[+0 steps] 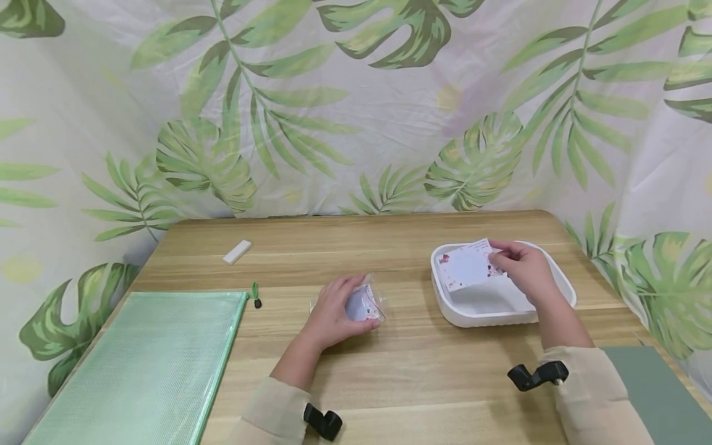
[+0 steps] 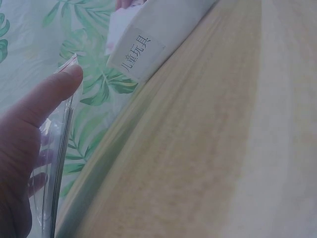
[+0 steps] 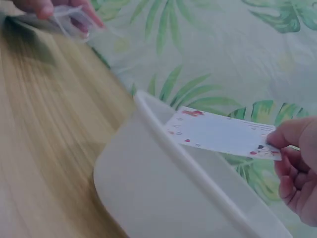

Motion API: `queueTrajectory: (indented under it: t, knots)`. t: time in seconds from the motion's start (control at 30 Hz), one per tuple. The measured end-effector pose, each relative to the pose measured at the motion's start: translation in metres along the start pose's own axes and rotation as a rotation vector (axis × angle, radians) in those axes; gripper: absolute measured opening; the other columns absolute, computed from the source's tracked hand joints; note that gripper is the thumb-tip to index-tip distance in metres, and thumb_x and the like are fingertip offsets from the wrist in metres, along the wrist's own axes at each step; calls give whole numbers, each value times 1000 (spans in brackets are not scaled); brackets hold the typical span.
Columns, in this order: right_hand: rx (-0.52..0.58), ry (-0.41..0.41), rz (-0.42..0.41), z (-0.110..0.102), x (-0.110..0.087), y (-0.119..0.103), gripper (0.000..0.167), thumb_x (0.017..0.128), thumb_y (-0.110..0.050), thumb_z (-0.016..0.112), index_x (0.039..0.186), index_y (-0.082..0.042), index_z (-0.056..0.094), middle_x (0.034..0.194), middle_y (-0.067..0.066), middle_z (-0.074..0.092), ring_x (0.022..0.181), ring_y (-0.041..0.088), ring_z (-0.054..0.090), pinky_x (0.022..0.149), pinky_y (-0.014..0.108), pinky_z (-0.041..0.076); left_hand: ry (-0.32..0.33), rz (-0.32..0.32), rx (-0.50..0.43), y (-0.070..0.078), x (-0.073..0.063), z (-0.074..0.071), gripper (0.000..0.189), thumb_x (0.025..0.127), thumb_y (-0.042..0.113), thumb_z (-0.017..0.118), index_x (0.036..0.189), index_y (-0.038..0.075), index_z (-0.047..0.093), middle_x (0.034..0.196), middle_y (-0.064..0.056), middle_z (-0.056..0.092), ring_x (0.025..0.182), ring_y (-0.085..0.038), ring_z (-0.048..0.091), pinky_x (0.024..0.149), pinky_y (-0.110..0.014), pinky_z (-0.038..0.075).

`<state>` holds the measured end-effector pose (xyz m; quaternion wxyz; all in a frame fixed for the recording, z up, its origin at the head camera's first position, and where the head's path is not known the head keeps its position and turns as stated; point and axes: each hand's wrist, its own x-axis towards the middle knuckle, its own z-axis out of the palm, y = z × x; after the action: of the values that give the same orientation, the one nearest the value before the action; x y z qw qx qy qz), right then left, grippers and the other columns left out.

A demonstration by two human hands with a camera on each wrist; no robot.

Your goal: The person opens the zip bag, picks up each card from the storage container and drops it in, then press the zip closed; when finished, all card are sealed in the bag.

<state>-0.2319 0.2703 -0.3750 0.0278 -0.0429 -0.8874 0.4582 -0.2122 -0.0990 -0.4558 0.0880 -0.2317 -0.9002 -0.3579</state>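
Observation:
Between its thumb and fingertips my right hand (image 1: 525,271) pinches a white card (image 1: 465,268) with small red prints at its corners. The card is tilted, held over the white plastic basin (image 1: 483,319), overlapping its left part in the head view. My left hand (image 1: 332,315) grips a clear plastic bag (image 2: 59,134) left of the basin, thumb on one side and fingers on the other. Several similar printed cards (image 1: 364,304) appear inside that bag, partly hidden by the hand. A label with dark characters (image 2: 137,51) is stuck on the basin's outer wall.
A green mesh zip pouch (image 1: 167,358) lies at the left, with a black toggle on a green cord (image 1: 256,296) by its corner. Farther back is a small white block (image 1: 237,252). A grey-green mat (image 1: 656,383) covers the right front; a leaf-print curtain (image 1: 356,123) hangs behind.

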Motion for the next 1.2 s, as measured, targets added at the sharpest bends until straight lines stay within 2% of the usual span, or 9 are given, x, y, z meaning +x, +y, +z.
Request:
queueTrajectory:
  t: [0.07,0.13,0.27,0.47,0.63,0.77,1.0,1.2]
  knots:
    - [76,61,2,1,-3,-7,47,94,-25,63,134,-1,58,79,-19,63,71,1,53,65,17,48,-2,-3,2,0,0,0,91,66,46,85,143,12,50,130,-11,58,121,-32,52,104,-51,41]
    - [149,95,8,4,-6,-14,47,93,-25,65,133,-1,58,74,-25,60,68,0,53,63,16,48,-3,-6,5,0,0,0,91,66,46,85,143,12,50,130,-11,58,121,-32,53,104,-51,41]
    - [263,109,-16,19,-13,-28,45,91,-18,67,129,5,59,70,-24,62,64,-1,54,61,16,50,-6,-14,7,0,0,-1,91,66,45,85,143,13,49,130,-11,58,121,-32,53,104,-50,41]
    - [351,71,-34,57,-24,-40,40,89,-9,66,125,9,61,68,-21,62,62,0,56,61,17,52,0,-15,11,0,0,-1,91,66,46,85,143,13,50,130,-11,58,122,-32,53,105,-50,40]
    - [371,48,-15,87,-34,-48,36,87,-7,68,120,6,66,69,-15,63,60,1,56,60,18,52,5,-3,12,0,0,-1,92,65,47,85,143,12,50,131,-11,58,122,-32,53,106,-50,40]
    - [370,59,0,102,-40,-51,33,86,-7,69,118,4,68,72,-10,64,60,2,55,60,19,52,7,3,11,1,0,-1,92,65,47,85,143,11,50,130,-11,58,122,-32,53,106,-50,39]
    - [353,101,11,113,-47,-51,31,86,-9,71,116,0,71,77,-5,66,63,2,54,61,21,53,8,-13,28,1,1,-1,92,65,47,84,143,11,50,131,-12,58,124,-33,51,107,-51,38]
    - [343,142,-8,116,-50,-49,29,86,-8,71,114,0,72,78,-2,65,61,3,55,57,16,48,5,-36,30,2,0,-1,92,65,48,84,143,13,50,132,-12,57,126,-34,50,108,-51,37]
